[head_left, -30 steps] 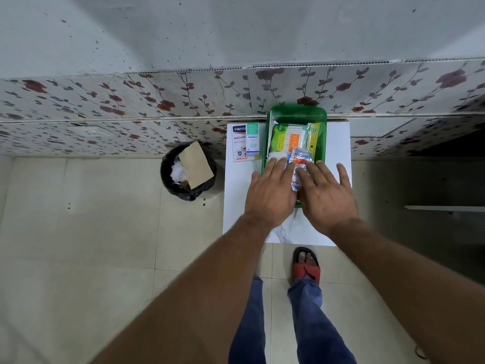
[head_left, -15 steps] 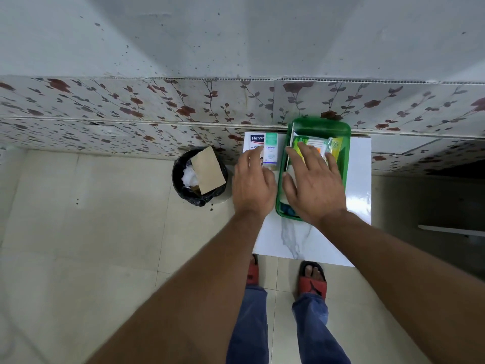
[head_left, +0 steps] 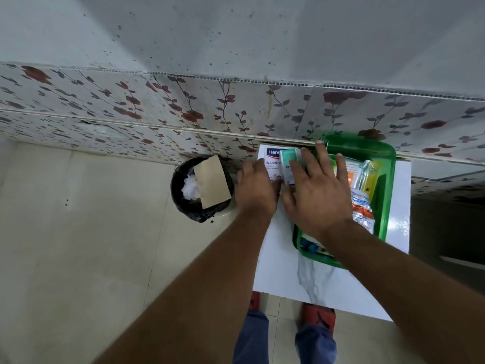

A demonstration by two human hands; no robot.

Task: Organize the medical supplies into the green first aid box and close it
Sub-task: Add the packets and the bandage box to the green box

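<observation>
White marble-look table (head_left: 322,282) carries the open green first aid box (head_left: 388,195) at the right, already part-filled; beside it lie the Hansaplast plaster box (head_left: 270,160) and a small teal carton (head_left: 288,158). Left hand (head_left: 256,190) and right hand (head_left: 319,195) both spread flat, holding nothing — reaching for those two; next, grip them and lift across into the box.

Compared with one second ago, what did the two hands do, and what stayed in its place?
Both hands left the green first aid box and went left. The left hand now lies on the Hansaplast box; the right hand reaches over the small teal box. Neither is lifted yet. The packets in the box and the bin stayed put.
</observation>
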